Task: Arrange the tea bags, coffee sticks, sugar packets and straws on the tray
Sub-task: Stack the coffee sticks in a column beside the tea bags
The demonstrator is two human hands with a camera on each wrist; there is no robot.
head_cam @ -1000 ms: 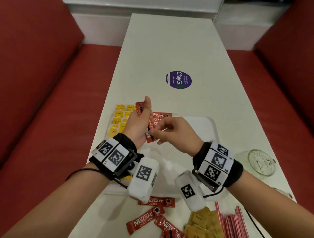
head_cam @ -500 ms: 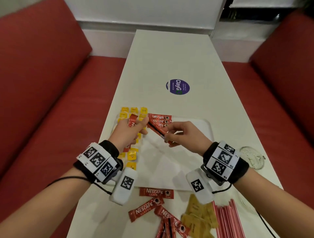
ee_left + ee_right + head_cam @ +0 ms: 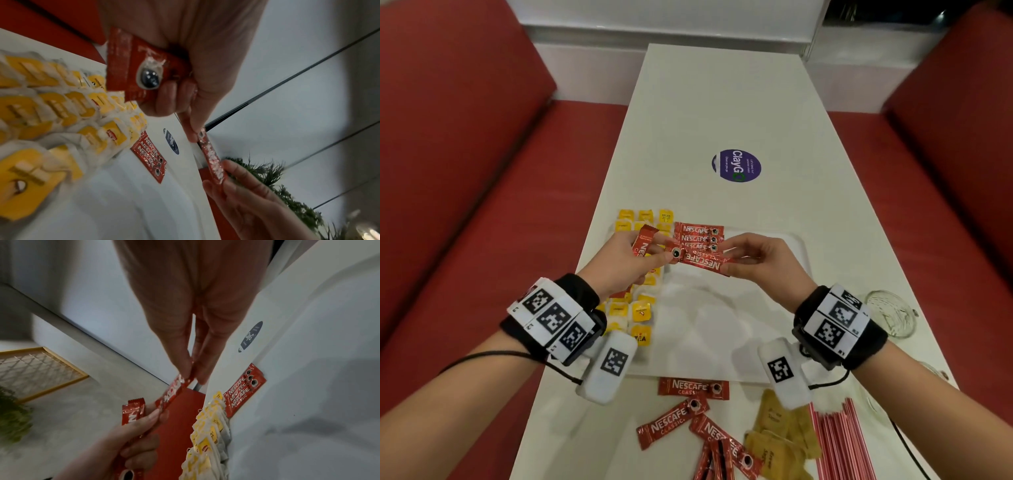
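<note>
Coffee step: right hand (image 3: 758, 262) pinches one stick (image 3: 700, 262) over the tray (image 3: 796, 246); left hand (image 3: 625, 262) pinches its other end and grips spare sticks (image 3: 643, 244). Next, lay it just near of the three-stick row (image 3: 698, 237).

bare forearms; each wrist wears a black band (image 3: 866, 346) with white square-coded tags, a hanging white coded block (image 3: 607, 371), thin black cable.

A long white table (image 3: 722, 113) runs between two red benches (image 3: 493, 192), with a round purple sticker (image 3: 736, 165) on its middle. A clear glass dish (image 3: 891, 312) sits near the right edge. A green plant (image 3: 287, 186) shows beyond.
</note>
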